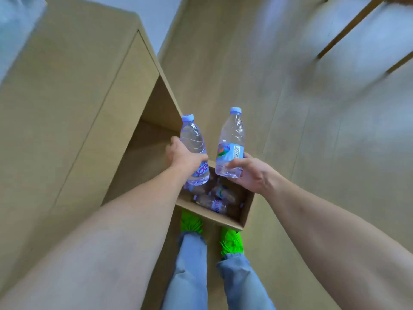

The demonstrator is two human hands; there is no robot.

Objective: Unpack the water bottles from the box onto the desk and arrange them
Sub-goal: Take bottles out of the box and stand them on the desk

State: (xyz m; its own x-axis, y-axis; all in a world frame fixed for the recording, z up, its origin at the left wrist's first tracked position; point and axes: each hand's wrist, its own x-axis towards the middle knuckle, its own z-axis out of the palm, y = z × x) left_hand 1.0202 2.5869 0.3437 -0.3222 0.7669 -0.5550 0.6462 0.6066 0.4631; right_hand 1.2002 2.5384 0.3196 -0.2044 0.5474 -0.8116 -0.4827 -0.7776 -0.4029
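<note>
The wooden surface (55, 104) fills the left of your view, seen steeply from above, with its side panel dropping to the pale wood floor (279, 108). At the foot of it stands the open cardboard box (243, 218), right in front of your feet in bright green shoes (192, 222) and blue jeans (190, 265). Inside the box several more water bottles (214, 202) lie on their sides; one shows a white label with pink lettering, too dim to read in full.

You hold two bottles above the box, both roughly upright with pale blue caps. Your left hand (183, 156) is wrapped round the middle of the left bottle (193, 139), fingers curled across its label, so only a few pink letters, something like "aie", show below your knuckles. Your right hand (250, 173) grips the right bottle (231, 142) near its base, thumb across the front and fingers behind. Its label shows a barcode on white and a pink and green logo; the writing there is too small to read. The two bottles are just beside each other but do not touch, and neither has reached the surface yet.
</note>
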